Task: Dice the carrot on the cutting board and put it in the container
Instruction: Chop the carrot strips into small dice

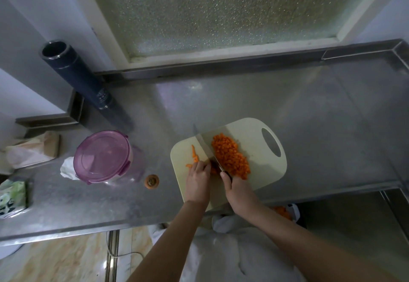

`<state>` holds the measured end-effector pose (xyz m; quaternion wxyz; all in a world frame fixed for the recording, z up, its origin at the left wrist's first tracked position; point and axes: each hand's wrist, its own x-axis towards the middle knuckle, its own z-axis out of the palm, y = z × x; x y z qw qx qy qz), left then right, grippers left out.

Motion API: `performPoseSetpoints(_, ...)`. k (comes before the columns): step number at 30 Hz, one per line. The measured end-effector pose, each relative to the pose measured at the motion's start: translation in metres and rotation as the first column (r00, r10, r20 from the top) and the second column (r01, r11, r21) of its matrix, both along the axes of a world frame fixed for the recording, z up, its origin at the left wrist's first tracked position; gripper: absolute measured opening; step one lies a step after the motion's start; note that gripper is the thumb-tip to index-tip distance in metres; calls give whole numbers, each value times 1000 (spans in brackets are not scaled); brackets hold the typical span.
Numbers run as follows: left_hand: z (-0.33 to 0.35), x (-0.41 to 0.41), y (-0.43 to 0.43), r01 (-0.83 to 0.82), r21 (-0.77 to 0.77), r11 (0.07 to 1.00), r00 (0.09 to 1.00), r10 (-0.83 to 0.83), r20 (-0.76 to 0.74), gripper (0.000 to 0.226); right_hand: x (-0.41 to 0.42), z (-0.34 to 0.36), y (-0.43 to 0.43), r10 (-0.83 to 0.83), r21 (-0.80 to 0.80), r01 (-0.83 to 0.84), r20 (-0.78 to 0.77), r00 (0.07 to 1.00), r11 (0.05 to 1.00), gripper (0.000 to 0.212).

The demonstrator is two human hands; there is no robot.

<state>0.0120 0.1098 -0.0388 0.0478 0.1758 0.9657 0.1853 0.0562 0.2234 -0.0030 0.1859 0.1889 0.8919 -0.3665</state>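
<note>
Orange carrot strip (pixel 213 169) pinched under left hand (pixel 198 178), knife (pixel 205 149) gripped in right hand (pixel 238 190); flask label (pixel 103 97) unreadable

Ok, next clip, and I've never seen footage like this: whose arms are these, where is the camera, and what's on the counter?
No machine here: a person works with bare hands, and the one camera sits on their head, looking down. The right hand grips a knife, its blade lying across the board. The left hand holds the uncut carrot beside the blade. Diced carrot is piled right of the blade; a loose strip lies left. On the steel counter, left of the board, are a container with its purple lid on, a carrot end and a dark flask.
</note>
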Motion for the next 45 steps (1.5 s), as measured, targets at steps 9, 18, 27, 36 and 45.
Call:
performPoseSetpoints(9,0,-4,-6,-12,54,998,999,10,31,45,-10,13,14,-66,-111,63,-25,997,992,45)
performPoseSetpoints(18,1,-3,-15,-57,171,984,985,28,167,58,-4,26,18,-36,-120,32,-35,999,992,51)
performPoseSetpoints(27,1,0,-15,-67,155,986,993,51,111,36,10,27,17,-29,-149,29,1,1000,988,54)
performPoseSetpoints(36,-2,1,-7,-58,72,996,998,59,-8,39,14,27,15,30,-57,-28,37,999,998,55)
performPoseSetpoints(45,-5,-3,-6,-51,26,998,999,51,-11,38,7,8,3,27,4,-27,68,997,1000,55)
